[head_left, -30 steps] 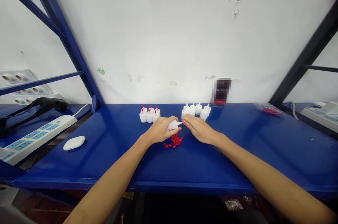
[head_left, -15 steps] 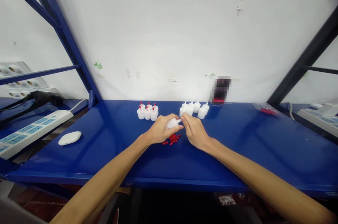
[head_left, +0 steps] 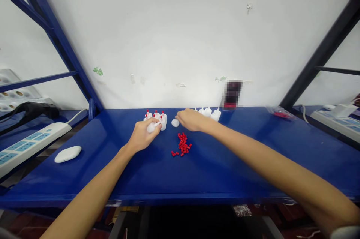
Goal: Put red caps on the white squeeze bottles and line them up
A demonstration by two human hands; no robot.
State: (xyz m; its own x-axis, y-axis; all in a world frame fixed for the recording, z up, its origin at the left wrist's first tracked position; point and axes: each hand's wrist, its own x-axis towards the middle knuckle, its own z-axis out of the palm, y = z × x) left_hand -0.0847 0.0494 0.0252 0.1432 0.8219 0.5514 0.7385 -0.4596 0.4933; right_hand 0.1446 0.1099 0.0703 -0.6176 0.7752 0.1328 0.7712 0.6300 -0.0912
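A glossy blue metal bench (head_left: 253, 164) runs wide under a flat white wall (head_left: 180, 36), with slanted blue steel struts (head_left: 67, 55) at the left. On a lower shelf to the left lies a long white plastic power strip (head_left: 30, 145), and nearer in, a smooth oval white mouse (head_left: 68, 154).

The left hand (head_left: 142, 136) is curled shut around a small white plastic bottle (head_left: 152, 127), which lies tilted, its long axis running up and to the right toward the capped bottles (head_left: 158, 116), a tight cluster of squat white bottles with red tips standing upright just beyond the knuckles. The right hand (head_left: 191, 119) reaches across with fingers closed on another bottle (head_left: 175, 122), rounded and white; which way it points cannot be told. Behind that hand stand the uncapped bottles (head_left: 209, 112), plain white with tapered nozzles pointing up.

Between the two forearms, a loose heap of tiny red caps (head_left: 182, 146), short cylinders, is scattered on the bench surface.
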